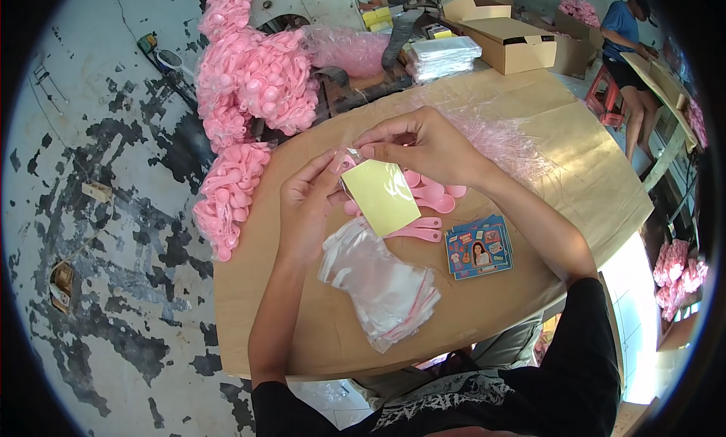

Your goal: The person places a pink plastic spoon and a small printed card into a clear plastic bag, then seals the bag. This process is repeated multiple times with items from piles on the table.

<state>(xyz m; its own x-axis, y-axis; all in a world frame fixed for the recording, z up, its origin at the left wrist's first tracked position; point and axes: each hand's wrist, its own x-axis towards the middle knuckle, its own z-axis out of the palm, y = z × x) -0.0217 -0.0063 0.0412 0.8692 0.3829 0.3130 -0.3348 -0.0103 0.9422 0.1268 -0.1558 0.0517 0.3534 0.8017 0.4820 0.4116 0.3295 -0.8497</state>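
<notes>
Between my two hands hangs a small clear plastic bag with a pale yellow card [382, 199] inside and a bit of pink plastic near its top corner. My left hand [308, 193] pinches that corner. The fingers of my right hand [423, 143] close on the bag's upper edge beside it. Behind and below the bag lie pink plastic spoons [435, 197], partly covered by it. Nearer to me is a loose stack of empty clear bags [382, 286] with red seal strips. To its right sits a pile of blue printed cards [478, 249].
Big bunches of bagged pink spoons [261, 77] line the table's far left edge. Thin clear strips [503, 142] lie scattered at the back of the brown paper-covered table [529, 304]. Beyond stand wrapped clear packs [442, 56] and a cardboard box [518, 47]. A person [625, 59] works at far right.
</notes>
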